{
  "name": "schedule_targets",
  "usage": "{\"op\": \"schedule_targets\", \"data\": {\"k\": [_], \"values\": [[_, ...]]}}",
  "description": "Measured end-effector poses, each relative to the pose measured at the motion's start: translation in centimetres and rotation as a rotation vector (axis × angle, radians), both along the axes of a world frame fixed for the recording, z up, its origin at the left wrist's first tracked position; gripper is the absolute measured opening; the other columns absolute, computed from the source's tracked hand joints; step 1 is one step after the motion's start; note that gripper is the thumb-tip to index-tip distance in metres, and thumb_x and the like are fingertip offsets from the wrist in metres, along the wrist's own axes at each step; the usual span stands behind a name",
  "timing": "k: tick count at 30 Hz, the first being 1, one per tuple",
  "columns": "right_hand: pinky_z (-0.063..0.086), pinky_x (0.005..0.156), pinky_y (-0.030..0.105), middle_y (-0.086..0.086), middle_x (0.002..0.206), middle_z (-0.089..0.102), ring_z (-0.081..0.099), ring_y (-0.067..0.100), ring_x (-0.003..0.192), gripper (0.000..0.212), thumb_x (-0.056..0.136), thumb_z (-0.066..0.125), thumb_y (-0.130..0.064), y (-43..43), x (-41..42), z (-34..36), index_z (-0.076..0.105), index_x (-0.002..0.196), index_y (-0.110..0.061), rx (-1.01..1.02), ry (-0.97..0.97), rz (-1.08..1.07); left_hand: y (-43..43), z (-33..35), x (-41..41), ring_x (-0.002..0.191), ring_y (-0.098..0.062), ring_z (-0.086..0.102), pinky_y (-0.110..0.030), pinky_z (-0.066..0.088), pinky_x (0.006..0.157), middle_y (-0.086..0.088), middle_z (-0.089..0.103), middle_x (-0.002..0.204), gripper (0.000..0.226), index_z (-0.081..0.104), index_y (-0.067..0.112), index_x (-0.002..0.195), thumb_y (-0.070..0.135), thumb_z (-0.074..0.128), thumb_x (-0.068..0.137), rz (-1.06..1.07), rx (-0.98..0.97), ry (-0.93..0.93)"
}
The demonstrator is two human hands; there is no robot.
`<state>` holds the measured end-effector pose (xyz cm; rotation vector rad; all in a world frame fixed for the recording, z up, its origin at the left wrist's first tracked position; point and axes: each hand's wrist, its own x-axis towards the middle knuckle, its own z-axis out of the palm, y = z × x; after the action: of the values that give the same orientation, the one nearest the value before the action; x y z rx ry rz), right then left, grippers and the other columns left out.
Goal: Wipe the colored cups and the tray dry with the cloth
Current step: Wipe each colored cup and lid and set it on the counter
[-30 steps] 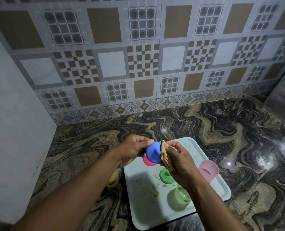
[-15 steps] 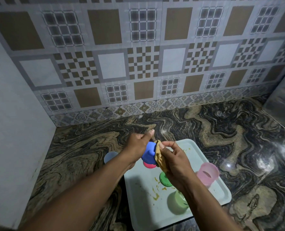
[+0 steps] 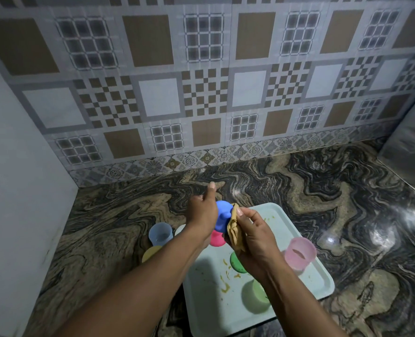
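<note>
My left hand (image 3: 202, 212) holds a blue cup (image 3: 222, 216) above the far end of the pale tray (image 3: 306, 280). My right hand (image 3: 255, 239) presses a bunched tan cloth (image 3: 234, 228) against the cup's right side. On the tray stand a bright pink cup (image 3: 217, 238), a dark green cup (image 3: 236, 262), a light green cup (image 3: 255, 295) and a translucent pink cup (image 3: 300, 254). Yellow smears mark the tray's middle. Left of the tray, on the counter, stand a pale blue cup (image 3: 160, 233), a yellow cup (image 3: 150, 252) and a white one (image 3: 180, 229), partly hidden by my left arm.
The marble counter (image 3: 347, 203) runs to a patterned tile wall (image 3: 201, 93) at the back. A plain white wall (image 3: 12, 190) closes the left side. A shiny metal surface (image 3: 410, 142) stands at the far right.
The blue cup has turned in my left hand while the cloth rubs its side. My left forefinger has lifted. The view has shifted, and the cups left of the tray have come into sight.
</note>
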<state>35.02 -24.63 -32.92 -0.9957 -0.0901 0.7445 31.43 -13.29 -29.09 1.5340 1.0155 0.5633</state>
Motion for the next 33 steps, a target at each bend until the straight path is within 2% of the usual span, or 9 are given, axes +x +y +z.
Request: {"op": "schedule_targets", "data": {"k": [6,10,14,16,21,24,28,31,33], "values": [[0.038,0.059,0.033,0.013,0.068,0.062,0.049,0.022,0.058,0.018,0.080,0.072,-0.021,-1.2,2.1,2.2,0.058,0.086,-0.012,-0.128,-0.174,0.159,1.7,0.9,-0.3,0.053,-0.018,0.047,-0.029,0.043,0.061,0.001,0.049,0.055,0.062,0.046,0.022,0.055,0.075,0.048,0.087,-0.471,-0.276,0.170],[0.035,0.052,0.028,0.013,0.063,0.058,0.046,0.019,0.047,0.015,0.086,0.069,-0.017,-0.1,1.3,2.2,0.057,0.090,-0.009,-0.035,-0.200,0.080,0.5,2.5,0.8,0.056,-0.018,0.040,-0.029,0.030,0.055,0.001,0.040,0.055,0.052,0.041,0.020,0.057,0.048,0.052,0.099,-0.234,0.027,0.073],[0.036,0.040,0.021,0.018,0.069,0.062,0.049,0.016,0.046,0.010,0.093,0.066,-0.013,0.4,-0.5,0.7,0.059,0.097,-0.008,-0.071,-0.173,-0.091,-0.4,0.6,0.8,0.085,-0.029,0.056,-0.037,0.047,0.081,-0.006,0.058,0.083,0.045,0.057,0.011,0.082,0.051,0.046,0.101,0.085,-0.112,0.010],[0.039,0.047,0.025,0.021,0.073,0.062,0.049,0.020,0.050,0.010,0.092,0.067,-0.014,0.0,-0.2,0.5,0.059,0.095,-0.008,-0.095,-0.160,-0.076,0.0,-0.5,0.6,0.092,-0.031,0.061,-0.042,0.052,0.087,-0.011,0.063,0.097,0.046,0.059,0.011,0.087,0.056,0.051,0.097,0.001,-0.251,0.055],[0.037,0.058,0.034,0.014,0.064,0.061,0.048,0.022,0.054,0.013,0.087,0.069,-0.017,-1.3,2.4,2.5,0.059,0.085,-0.009,-0.147,-0.196,0.165,1.2,1.5,0.1,0.050,-0.014,0.046,-0.022,0.038,0.054,0.003,0.050,0.053,0.055,0.050,0.020,0.055,0.059,0.056,0.093,-0.433,-0.273,0.158],[0.041,0.054,0.031,0.013,0.064,0.061,0.051,0.019,0.049,0.010,0.090,0.066,-0.013,-0.1,1.1,2.4,0.058,0.088,-0.008,-0.048,-0.158,0.035,0.0,2.4,0.6,0.059,-0.016,0.048,-0.024,0.040,0.055,-0.006,0.058,0.063,0.043,0.058,0.016,0.065,0.042,0.056,0.099,-0.205,-0.041,0.037],[0.050,0.046,0.028,0.013,0.067,0.066,0.060,0.019,0.053,0.005,0.095,0.063,-0.009,1.2,-1.5,1.0,0.060,0.091,-0.009,0.007,0.032,-0.153,-1.3,0.6,0.5,0.083,-0.025,0.055,-0.037,0.047,0.078,-0.008,0.061,0.091,0.044,0.064,0.006,0.087,0.045,0.050,0.101,0.182,-0.187,-0.030],[0.042,0.054,0.032,0.015,0.068,0.065,0.056,0.023,0.053,0.008,0.092,0.066,-0.012,0.5,-0.5,0.8,0.060,0.088,-0.010,-0.114,-0.047,-0.120,-0.6,-0.2,-0.1,0.079,-0.023,0.059,-0.032,0.045,0.068,-0.013,0.067,0.104,0.053,0.065,0.007,0.104,0.057,0.053,0.095,0.005,-0.273,0.062],[0.040,0.059,0.034,0.018,0.070,0.063,0.053,0.024,0.058,0.009,0.092,0.066,-0.012,-0.1,0.5,1.5,0.060,0.086,-0.010,-0.162,-0.120,-0.011,0.4,0.7,-0.3,0.074,-0.022,0.060,-0.031,0.049,0.068,-0.009,0.065,0.092,0.058,0.065,0.012,0.114,0.064,0.053,0.092,-0.149,-0.329,0.085]]}}
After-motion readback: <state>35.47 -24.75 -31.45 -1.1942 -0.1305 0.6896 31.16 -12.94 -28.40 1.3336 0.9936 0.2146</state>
